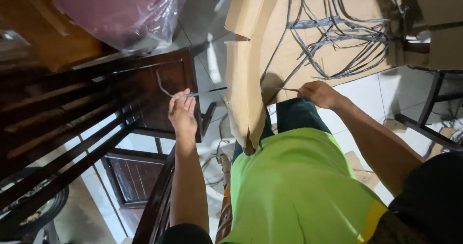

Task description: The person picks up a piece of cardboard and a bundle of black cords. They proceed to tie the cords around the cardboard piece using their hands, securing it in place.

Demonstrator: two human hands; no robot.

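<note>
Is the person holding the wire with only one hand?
No, the left hand and the right hand each pinch the thin grey wire, stretched between them past the cardboard flap.

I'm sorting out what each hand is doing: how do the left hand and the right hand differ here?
The left hand pinches a grey wire over the dark wooden chair, fingers pointing up; the right hand grips a wire end by the cardboard box, knuckles up. The left arm looks nearly straight, the right bent. Both are bare.
</note>
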